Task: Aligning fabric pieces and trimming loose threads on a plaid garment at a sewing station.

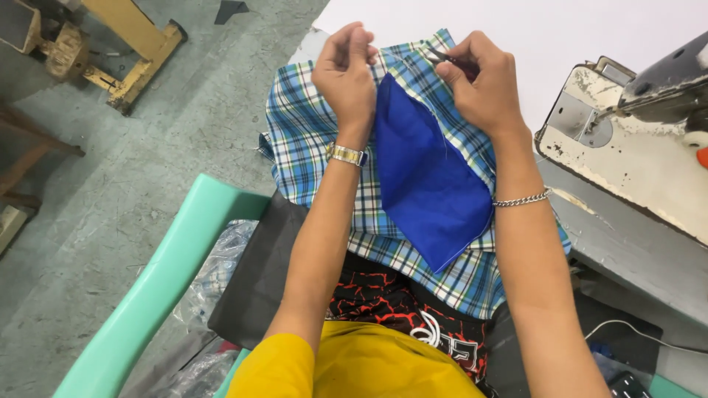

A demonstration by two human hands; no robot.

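left hand [345, 74] pinches plaid fabric [310, 140] edge | right hand [479, 77] grips snips [446, 57] | blue pocket [428, 177] between wrists

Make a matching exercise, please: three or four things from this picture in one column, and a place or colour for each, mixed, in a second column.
Things:
1. wristwatch
2. chain bracelet
3. plaid cloth
4. blue fabric piece

Places or colours:
A. lies on the plaid cloth, between the two forearms
B. on the right wrist
C. blue, white and green checks
D. on the left wrist

Pairs: 1-D, 2-B, 3-C, 4-A
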